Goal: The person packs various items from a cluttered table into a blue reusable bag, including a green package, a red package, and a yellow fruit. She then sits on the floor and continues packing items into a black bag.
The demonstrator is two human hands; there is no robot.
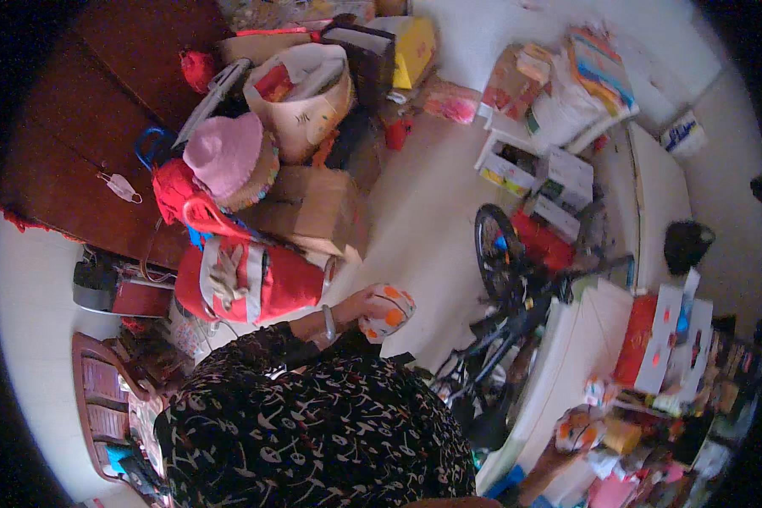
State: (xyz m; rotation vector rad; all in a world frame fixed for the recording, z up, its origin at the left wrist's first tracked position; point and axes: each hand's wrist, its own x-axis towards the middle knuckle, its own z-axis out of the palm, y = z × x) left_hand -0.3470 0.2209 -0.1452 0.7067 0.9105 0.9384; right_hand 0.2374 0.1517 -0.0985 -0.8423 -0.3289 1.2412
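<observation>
My left hand (pixel 367 306), with a pale bracelet at the wrist, is in front of my body in a black patterned shirt. Its fingers curl on a rounded white thing with orange patches (pixel 390 311); what it is exactly cannot be told. Far to the lower right, my right hand (pixel 562 447) reaches over a cluttered surface. A similar white-and-orange thing (pixel 581 429) is at its fingers, but blur hides whether it is gripped. Close by that hand are a yellowish block (pixel 621 434) and a pink item (pixel 613 490).
Beside my left arm stands a red bag (pixel 292 286). Behind it are a cardboard box (pixel 320 206), a pink hat (pixel 225 155) and a cream bin (pixel 298 120). A bicycle (pixel 498 254) leans near white boxes (pixel 565 178). At the left is a wooden chair (pixel 98 400).
</observation>
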